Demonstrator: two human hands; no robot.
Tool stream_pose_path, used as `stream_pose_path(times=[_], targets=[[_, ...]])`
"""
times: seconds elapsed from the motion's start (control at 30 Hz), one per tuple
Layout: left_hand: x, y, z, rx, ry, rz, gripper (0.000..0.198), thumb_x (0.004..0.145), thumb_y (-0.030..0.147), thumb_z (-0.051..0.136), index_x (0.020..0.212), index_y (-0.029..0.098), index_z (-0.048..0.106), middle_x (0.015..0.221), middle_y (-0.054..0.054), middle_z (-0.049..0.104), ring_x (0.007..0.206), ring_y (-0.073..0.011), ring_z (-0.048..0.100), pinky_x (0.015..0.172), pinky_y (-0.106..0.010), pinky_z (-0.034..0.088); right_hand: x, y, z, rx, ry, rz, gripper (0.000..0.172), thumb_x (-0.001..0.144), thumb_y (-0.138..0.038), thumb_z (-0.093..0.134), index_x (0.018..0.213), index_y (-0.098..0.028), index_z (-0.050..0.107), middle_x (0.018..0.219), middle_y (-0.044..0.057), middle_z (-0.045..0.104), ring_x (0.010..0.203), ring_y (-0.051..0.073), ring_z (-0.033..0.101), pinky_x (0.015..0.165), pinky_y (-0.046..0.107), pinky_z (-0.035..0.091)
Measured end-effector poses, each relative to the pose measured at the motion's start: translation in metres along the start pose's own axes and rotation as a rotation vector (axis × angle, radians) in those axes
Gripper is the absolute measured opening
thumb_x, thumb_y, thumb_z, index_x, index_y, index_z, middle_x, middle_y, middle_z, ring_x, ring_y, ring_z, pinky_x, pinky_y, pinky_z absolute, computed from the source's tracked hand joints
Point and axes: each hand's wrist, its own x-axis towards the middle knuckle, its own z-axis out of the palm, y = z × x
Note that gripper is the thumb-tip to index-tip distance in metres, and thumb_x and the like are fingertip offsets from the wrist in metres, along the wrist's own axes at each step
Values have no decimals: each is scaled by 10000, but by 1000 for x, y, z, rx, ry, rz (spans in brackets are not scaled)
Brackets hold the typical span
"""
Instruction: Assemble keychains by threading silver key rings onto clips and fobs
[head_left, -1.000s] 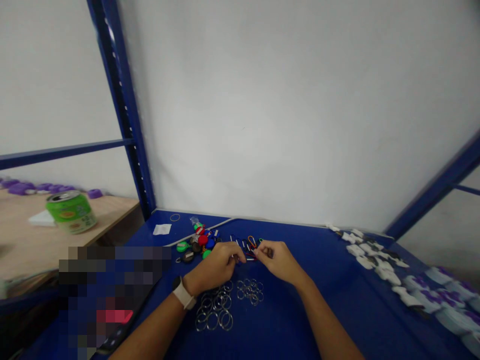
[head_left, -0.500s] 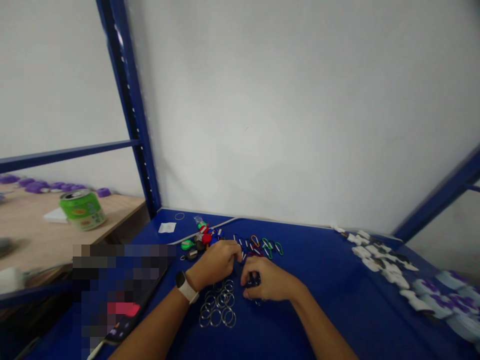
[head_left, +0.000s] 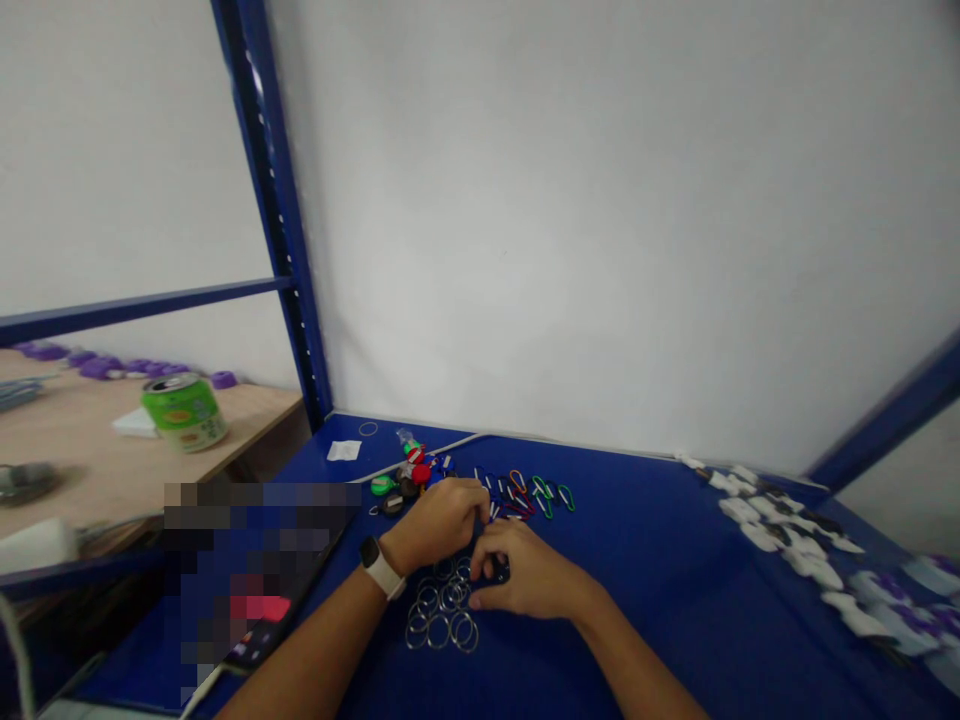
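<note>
My left hand (head_left: 447,512) is curled shut above the blue tabletop (head_left: 592,520), with its fingertips turned down. What lies between them is hidden. A light-banded watch (head_left: 381,568) is on that wrist. To its right, my right hand (head_left: 525,572) is bent with thumb and fingers apart, at the right edge of a group of silver split rings (head_left: 439,630). Small dark shiny bits show in its gap, too unclear to name. Just beyond both hands lie several coloured carabiners (head_left: 541,488). Behind the left hand is a pile of round badge reels (head_left: 421,474) in red, green, black and blue.
A white paper slip (head_left: 344,450) and a loose band (head_left: 368,429) lie at the back left. White pieces (head_left: 761,525) line the right side. On the wooden table (head_left: 259,410) at left stands a green can (head_left: 184,412). A blue post (head_left: 289,220) rises between the tables.
My right hand has moved left and slightly down, closer to the rings. My left hand stays curled in about the same place. The whole view has shifted slightly.
</note>
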Motion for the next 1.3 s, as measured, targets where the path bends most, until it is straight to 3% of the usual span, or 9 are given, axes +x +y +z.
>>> stream_pose_path(times=[0.2, 0.4, 0.57, 1.07, 1.2, 1.3], targets=[[0, -6, 1, 21, 26, 9, 318, 794, -47, 429, 733, 162, 661, 762, -25, 661, 741, -155, 621, 734, -239, 440, 0, -3, 0, 36, 22, 11, 182, 684, -274, 846, 751, -173, 710, 671, -33, 617, 623, 109, 545, 614, 224, 378], [0, -10, 2, 12, 44, 10, 340, 767, -61, 406, 723, 156, 664, 733, -26, 639, 721, -153, 614, 721, -241, 438, -1, -4, -16, -65, 199, 24, 118, 803, -187, 697, 702, -166, 639, 622, -39, 571, 583, 101, 500, 600, 229, 345], [0, -9, 4, -10, 49, 10, 335, 767, -56, 400, 713, 160, 651, 732, -28, 644, 721, -155, 614, 731, -249, 442, 0, 2, -18, -163, 254, 41, 160, 823, -167, 655, 683, -173, 578, 614, -40, 565, 588, 108, 493, 653, 247, 350], [-1, -5, 7, 4, 64, 22, 297, 788, -45, 443, 697, 164, 633, 739, -22, 645, 718, -154, 613, 716, -243, 433, 1, 9, -15, -287, 265, 17, 217, 899, -190, 564, 683, -175, 560, 613, -25, 557, 600, 124, 496, 644, 258, 324], [-1, -3, 7, 28, 64, 33, 280, 783, -35, 457, 702, 162, 639, 726, -23, 643, 704, -158, 602, 700, -245, 421, -1, -1, -19, -299, 307, -4, 234, 910, -217, 562, 678, -180, 559, 609, -19, 554, 622, 138, 503, 667, 275, 340], [-1, -3, 5, 36, 66, 37, 279, 787, -31, 457, 693, 160, 637, 711, -21, 634, 691, -157, 592, 679, -242, 414, -5, -24, -27, -217, 323, -19, 287, 929, -267, 549, 654, -187, 551, 593, -15, 562, 604, 135, 507, 663, 278, 364]])
